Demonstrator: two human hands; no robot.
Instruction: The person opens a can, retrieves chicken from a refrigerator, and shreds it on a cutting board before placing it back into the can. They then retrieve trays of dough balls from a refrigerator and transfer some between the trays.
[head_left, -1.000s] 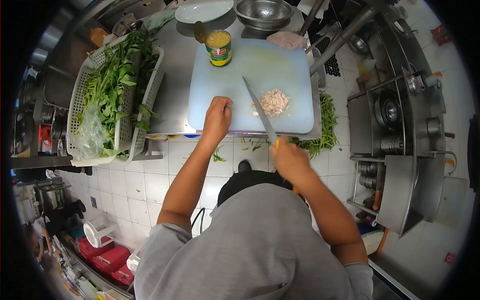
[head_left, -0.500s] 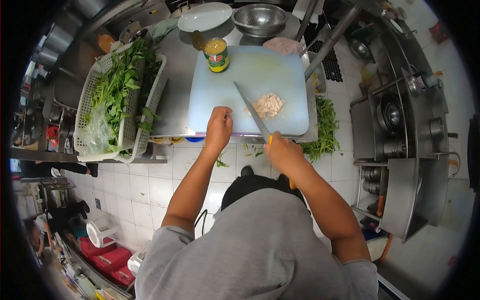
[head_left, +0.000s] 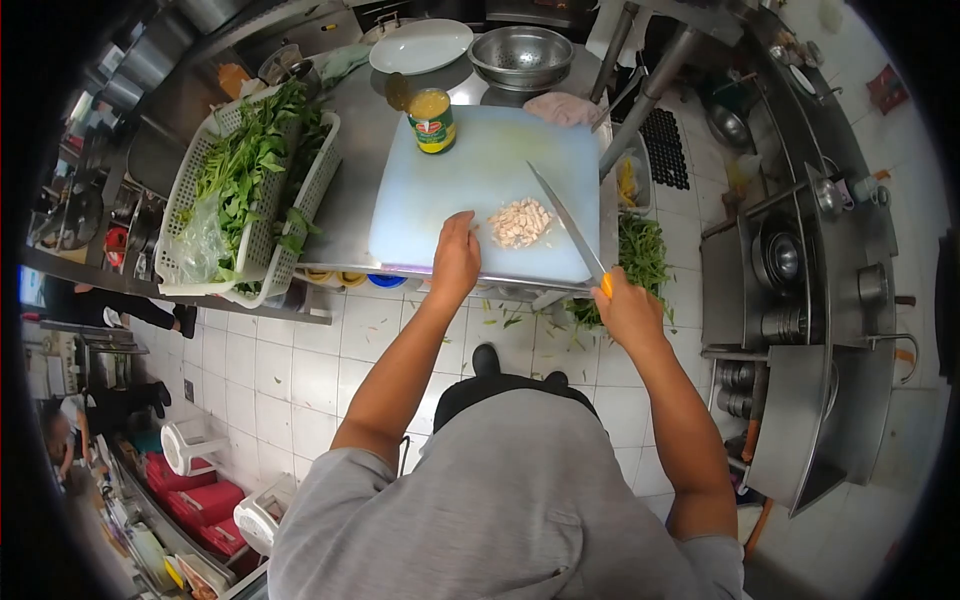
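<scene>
My right hand is closed round the yellow handle of a knife, whose long blade points up and left over the right part of a white cutting board. Chopped pale pieces lie in a small pile on the board, left of the blade and apart from it. Beside the pile, at the board's front edge, my left hand is held edge-on, loosely cupped, its fingers apart from the thumb. An opened can with its lid bent up stands at the board's upper left.
Leafy greens fill white baskets at the left. Behind the board are an oval plate, a metal colander and a pinkish cloth. Metal posts rise at the right; more greens lie beyond the table's edge.
My right hand and the knife have moved right, away from the pile. My left hand has shifted slightly right, and its curled fingers have loosened. The pile looks more gathered.
</scene>
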